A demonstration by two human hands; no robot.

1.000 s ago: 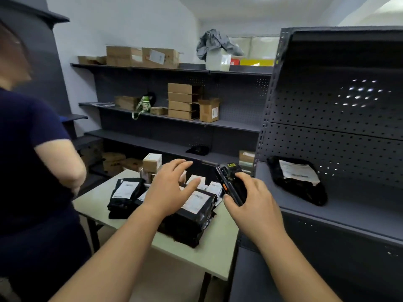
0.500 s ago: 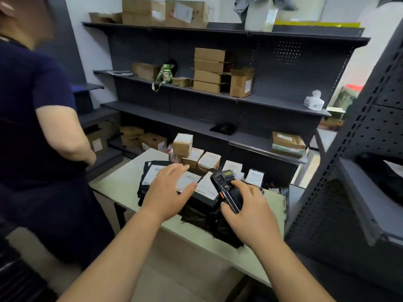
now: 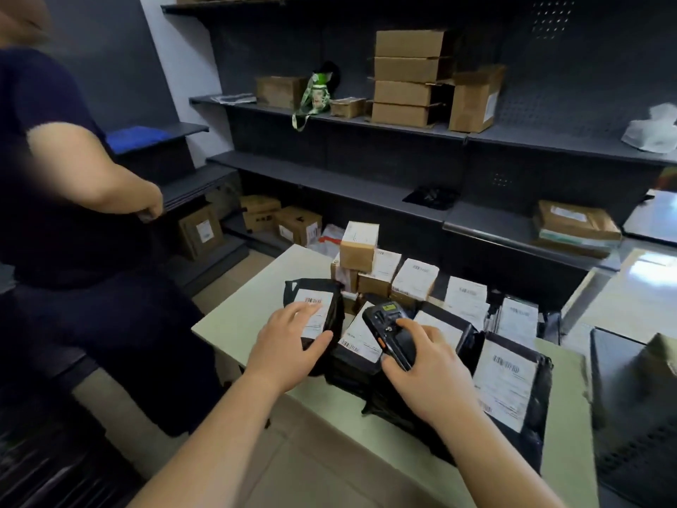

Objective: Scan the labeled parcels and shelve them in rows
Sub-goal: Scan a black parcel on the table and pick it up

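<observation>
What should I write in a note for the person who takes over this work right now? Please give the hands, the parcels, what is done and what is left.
Left hand: fingers lie on the label of a black parcel at the table's left; a firm grip is not plain.
Right hand: holds the scanner over the pile.
Parcels: other black bags and small labeled boxes are piled on the table.
Done: cannot tell which ones are scanned.
Left: scan each parcel, then shelve them in rows.
</observation>
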